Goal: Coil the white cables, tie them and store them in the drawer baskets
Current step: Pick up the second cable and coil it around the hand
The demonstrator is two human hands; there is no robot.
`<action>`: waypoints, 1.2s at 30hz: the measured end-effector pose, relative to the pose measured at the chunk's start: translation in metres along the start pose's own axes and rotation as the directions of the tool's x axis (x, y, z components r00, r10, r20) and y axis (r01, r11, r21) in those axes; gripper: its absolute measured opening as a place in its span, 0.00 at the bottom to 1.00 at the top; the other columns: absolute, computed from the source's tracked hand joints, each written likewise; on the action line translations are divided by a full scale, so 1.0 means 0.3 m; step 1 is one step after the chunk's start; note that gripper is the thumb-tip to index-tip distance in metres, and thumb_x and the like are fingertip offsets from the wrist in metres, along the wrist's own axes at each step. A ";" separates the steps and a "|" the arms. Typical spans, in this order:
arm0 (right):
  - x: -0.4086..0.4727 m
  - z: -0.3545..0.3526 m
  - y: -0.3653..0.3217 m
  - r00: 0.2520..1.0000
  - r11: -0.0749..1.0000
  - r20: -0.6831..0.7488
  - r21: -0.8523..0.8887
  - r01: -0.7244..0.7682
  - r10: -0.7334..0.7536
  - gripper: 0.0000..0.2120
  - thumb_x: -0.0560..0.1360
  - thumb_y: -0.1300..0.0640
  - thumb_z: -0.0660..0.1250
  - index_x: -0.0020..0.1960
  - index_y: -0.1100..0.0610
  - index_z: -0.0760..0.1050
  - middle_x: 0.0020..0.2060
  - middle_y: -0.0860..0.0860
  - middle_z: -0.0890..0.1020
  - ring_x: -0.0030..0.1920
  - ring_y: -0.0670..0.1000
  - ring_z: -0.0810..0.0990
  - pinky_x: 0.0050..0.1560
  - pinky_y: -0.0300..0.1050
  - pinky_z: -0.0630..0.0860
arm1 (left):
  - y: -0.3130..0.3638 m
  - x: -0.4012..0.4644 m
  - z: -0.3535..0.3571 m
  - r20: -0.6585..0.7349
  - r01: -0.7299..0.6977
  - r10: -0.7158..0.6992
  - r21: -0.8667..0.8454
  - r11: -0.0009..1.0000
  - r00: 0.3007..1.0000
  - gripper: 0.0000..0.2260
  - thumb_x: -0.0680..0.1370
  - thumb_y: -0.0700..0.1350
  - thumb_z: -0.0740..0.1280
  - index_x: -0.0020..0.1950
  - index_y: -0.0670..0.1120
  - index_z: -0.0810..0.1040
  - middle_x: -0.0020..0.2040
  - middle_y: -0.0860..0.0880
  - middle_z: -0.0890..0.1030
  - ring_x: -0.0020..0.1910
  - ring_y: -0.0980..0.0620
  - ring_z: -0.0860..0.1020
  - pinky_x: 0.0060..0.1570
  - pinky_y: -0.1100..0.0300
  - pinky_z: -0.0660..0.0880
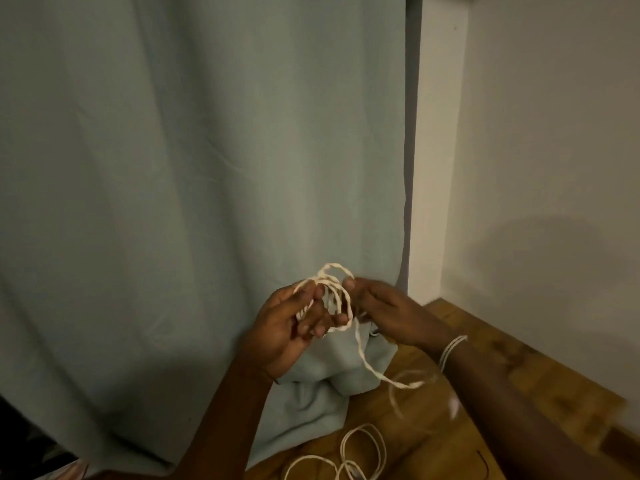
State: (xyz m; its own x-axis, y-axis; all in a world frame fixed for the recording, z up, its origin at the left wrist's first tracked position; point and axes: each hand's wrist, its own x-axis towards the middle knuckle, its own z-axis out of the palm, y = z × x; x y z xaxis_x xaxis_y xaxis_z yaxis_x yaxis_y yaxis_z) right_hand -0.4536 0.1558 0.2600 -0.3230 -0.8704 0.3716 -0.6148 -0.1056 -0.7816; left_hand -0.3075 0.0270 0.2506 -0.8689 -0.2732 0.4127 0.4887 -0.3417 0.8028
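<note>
A white braided cable [341, 299] is looped into a small coil held up in front of a curtain. My left hand [294, 327] holds the coil, with loops wound over its curled fingers. My right hand [384, 306] pinches the cable at the top right of the coil. The cable's free tail [388, 374] hangs down and blurs toward the right. Another white cable [360, 452] lies in loose loops on the wooden floor [519, 386] below. No drawer or basket is in view.
A pale green curtain [194, 168] fills the left and middle, bunching on the floor under my hands. A white wall [547, 168] rises at the right, meeting the floor. White bands circle my right wrist [450, 348]. A thin dark cord [483, 460] lies at the bottom right.
</note>
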 end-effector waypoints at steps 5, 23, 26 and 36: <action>-0.086 0.130 0.054 0.911 0.911 0.384 0.305 -0.279 0.150 0.24 0.80 0.41 0.56 0.50 0.59 0.81 0.43 0.57 0.85 0.45 0.53 0.84 0.57 0.56 0.79 | 0.044 0.028 0.042 -0.183 -0.232 0.184 -0.292 0.928 0.966 0.14 0.79 0.44 0.59 0.45 0.41 0.82 0.56 0.36 0.82 0.56 0.41 0.82 0.62 0.46 0.75; -0.064 -0.033 -0.130 0.932 0.878 0.219 -0.327 0.349 -0.289 0.10 0.81 0.53 0.64 0.46 0.56 0.80 0.34 0.44 0.80 0.35 0.46 0.79 0.37 0.38 0.75 | 0.033 0.008 -0.175 -0.093 -0.079 0.276 0.829 0.554 0.957 0.10 0.80 0.47 0.62 0.54 0.50 0.82 0.49 0.42 0.81 0.51 0.49 0.79 0.60 0.55 0.73; 0.041 -0.110 -0.153 0.929 0.823 -0.010 -0.467 0.323 -0.369 0.08 0.77 0.48 0.69 0.49 0.52 0.83 0.40 0.48 0.85 0.37 0.48 0.82 0.40 0.47 0.79 | 0.013 -0.024 -0.111 -0.053 0.009 0.043 0.729 0.685 0.998 0.15 0.81 0.49 0.59 0.47 0.38 0.76 0.37 0.39 0.84 0.41 0.42 0.81 0.52 0.51 0.74; 0.119 0.065 0.094 0.984 0.950 0.032 0.267 0.161 -0.176 0.19 0.77 0.66 0.69 0.66 0.59 0.71 0.44 0.49 0.83 0.43 0.46 0.82 0.43 0.41 0.79 | 0.066 0.037 0.029 -0.241 -0.222 0.171 -0.204 0.953 0.955 0.10 0.77 0.45 0.63 0.42 0.40 0.78 0.27 0.48 0.75 0.31 0.49 0.77 0.49 0.49 0.81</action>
State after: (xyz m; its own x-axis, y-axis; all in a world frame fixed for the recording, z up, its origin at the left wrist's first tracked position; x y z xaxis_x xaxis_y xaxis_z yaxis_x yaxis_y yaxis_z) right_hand -0.4684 0.1124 0.2414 -0.1868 -0.8531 0.4872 -0.4441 -0.3690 -0.8164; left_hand -0.3082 0.0252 0.2748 -0.7279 -0.5363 0.4273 0.6747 -0.4488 0.5860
